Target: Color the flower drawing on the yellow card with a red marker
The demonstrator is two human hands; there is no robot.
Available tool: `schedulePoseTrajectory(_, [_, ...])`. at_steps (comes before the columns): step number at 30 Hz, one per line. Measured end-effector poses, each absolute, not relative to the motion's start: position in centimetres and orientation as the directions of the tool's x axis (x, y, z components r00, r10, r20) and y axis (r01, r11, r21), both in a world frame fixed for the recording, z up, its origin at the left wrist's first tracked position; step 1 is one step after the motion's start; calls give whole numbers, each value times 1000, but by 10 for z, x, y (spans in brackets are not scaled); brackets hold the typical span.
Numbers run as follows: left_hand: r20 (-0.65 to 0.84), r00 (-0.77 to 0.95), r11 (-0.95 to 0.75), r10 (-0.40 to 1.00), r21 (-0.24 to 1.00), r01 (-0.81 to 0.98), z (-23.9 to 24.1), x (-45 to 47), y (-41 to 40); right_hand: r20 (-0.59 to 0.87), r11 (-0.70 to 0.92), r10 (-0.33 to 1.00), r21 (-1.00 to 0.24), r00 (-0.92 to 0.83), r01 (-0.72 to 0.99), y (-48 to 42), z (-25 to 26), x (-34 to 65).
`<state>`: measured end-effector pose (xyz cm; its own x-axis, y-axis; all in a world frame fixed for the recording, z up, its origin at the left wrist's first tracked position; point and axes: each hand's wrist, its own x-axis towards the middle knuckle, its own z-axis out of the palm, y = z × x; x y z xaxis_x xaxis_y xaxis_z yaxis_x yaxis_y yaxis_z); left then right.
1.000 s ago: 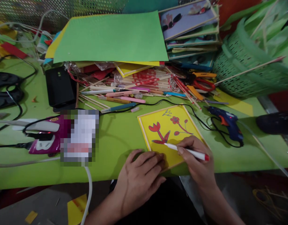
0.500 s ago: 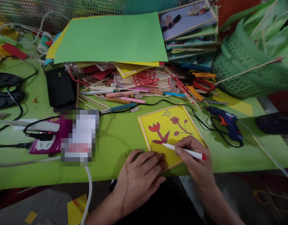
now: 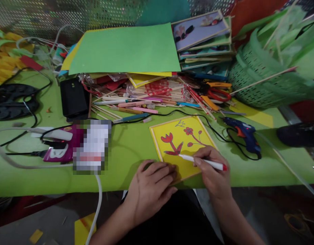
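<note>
A yellow card (image 3: 183,144) with a wooden frame lies on the green table (image 3: 128,149); red flowers are drawn on it. My right hand (image 3: 214,172) is closed round a white marker with a red cap (image 3: 203,162), its tip touching the card below the left flower. My left hand (image 3: 151,185) lies flat on the card's near left corner, fingers spread, holding nothing.
A blue glue gun (image 3: 242,134) with a black cord lies right of the card. Behind it are sticks and pens (image 3: 144,98), red scissors (image 3: 216,93), a green paper sheet (image 3: 128,49), stacked framed pictures (image 3: 202,37), and a green basket (image 3: 261,81). A purple device (image 3: 61,146) sits left.
The view has shifted slightly, and the marker tip has moved a little along the base of the left flower. Both hands stay on the card.
</note>
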<state>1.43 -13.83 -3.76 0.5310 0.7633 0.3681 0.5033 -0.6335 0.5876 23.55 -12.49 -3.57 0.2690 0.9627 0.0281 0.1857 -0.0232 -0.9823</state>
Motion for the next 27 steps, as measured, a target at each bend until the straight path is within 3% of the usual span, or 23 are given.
schedulePoseTrajectory(6, [284,539,-530,793,757,381,-19,3,-122,40,91,934,-988,355,-128,-114,-36,243])
schedulePoseTrajectory(8, [275,507,-524,817,720,454,-17,2,-108,24,94,935,-979,353,-183,-111,-37,244])
schedulePoseTrajectory(13, [152,357,-385,922,475,792,-20,11,-64,-23,87,948,-940,317,-330,-109,-38,250])
schedulePoseTrajectory(21, [28,299,-289,954,364,886,-12,31,-13,-34,72,970,-906,241,-417,-99,-43,259])
schedulePoseTrajectory(27, [-94,293,-235,951,394,889,-10,38,8,-20,92,970,-891,242,-444,-98,-42,259])
